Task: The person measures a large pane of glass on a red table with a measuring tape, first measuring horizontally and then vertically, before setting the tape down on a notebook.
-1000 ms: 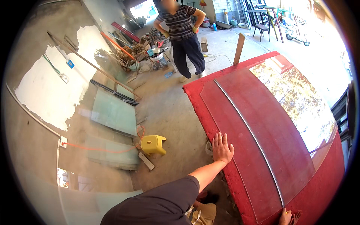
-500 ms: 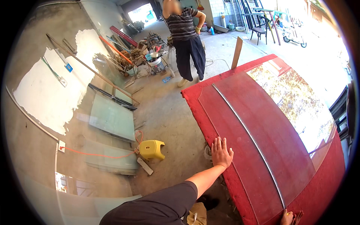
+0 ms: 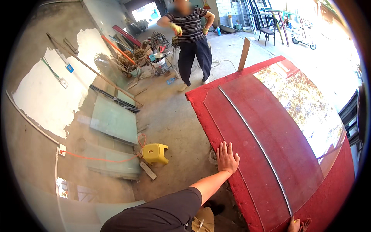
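Observation:
A large glass sheet [image 3: 293,127] lies flat on a red carpeted table [image 3: 199,102]. A long metal straightedge [image 3: 253,135] runs along the glass from the far end toward me. My left hand [image 3: 227,157] rests flat, fingers spread, on the near left edge of the glass. My right hand [image 3: 295,225] shows only at the bottom edge, by the near end of the straightedge; its grip is hidden.
A person in a striped shirt and yellow gloves [image 3: 191,38] stands beyond the table's far corner. A yellow stool [image 3: 155,153] sits on the concrete floor to the left. Glass panes [image 3: 114,120] lean against the left wall. Scrap and buckets [image 3: 152,58] are piled at the back.
The view has shifted slightly. The person at the back has stepped a little. My left hand stays flat on the glass edge.

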The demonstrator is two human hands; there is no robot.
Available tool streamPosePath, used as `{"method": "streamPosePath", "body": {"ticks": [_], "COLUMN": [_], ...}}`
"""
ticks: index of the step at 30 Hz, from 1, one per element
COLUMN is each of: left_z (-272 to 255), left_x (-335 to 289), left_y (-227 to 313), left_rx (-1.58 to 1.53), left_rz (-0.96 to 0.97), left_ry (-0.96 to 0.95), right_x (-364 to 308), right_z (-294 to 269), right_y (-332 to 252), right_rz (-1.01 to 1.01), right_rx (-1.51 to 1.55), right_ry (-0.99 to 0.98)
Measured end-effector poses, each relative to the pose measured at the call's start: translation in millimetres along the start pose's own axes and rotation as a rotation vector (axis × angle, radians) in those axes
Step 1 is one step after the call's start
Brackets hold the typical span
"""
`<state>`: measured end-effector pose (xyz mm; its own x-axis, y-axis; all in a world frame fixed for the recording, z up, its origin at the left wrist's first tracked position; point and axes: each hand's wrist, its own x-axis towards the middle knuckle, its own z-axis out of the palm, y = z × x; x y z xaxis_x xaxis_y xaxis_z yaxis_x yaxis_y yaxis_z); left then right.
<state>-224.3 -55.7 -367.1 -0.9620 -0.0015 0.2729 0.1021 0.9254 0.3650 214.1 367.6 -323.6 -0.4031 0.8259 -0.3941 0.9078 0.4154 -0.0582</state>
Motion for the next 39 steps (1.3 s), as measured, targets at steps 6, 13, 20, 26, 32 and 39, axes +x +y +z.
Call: {"method": "streamPosePath", "body": {"ticks": [6,13,20,26,32,39], "left_z": [0.2,1.4,-0.1,8.6,17.6,22.9], "left_x": [0.3,-0.3,0.5,0.0,-0.6,-1.2], "left_y": [1.2,1.4,3.8,3.4,5.6,6.2], "left_rx": [-0.006,-0.004,0.008,0.014,0.055,0.026], "left_rz": [0.004,0.019,0.021,0.068,0.073,0.089], "left_ry": [0.022,0.054,0.057,0.114,0.092,0.081], "right_x": [-0.6,-7.5,4.3,2.1,-5.5,10.1], "right_z": [-4.5,-8.0,6.7,12.6,-1.2,11.4], "right_y": [-6.0,-8.2,5.2,3.3,-8.3,3.2], "right_rz": [-0.002,0.005,-0.021,-0.020,0.010,0.018], "right_rx": [-0.008,-0.010,0.063,0.051,0.049,-0.026], "right_ry": [0.003,0.005,0.042,0.136,0.072,0.050]}}
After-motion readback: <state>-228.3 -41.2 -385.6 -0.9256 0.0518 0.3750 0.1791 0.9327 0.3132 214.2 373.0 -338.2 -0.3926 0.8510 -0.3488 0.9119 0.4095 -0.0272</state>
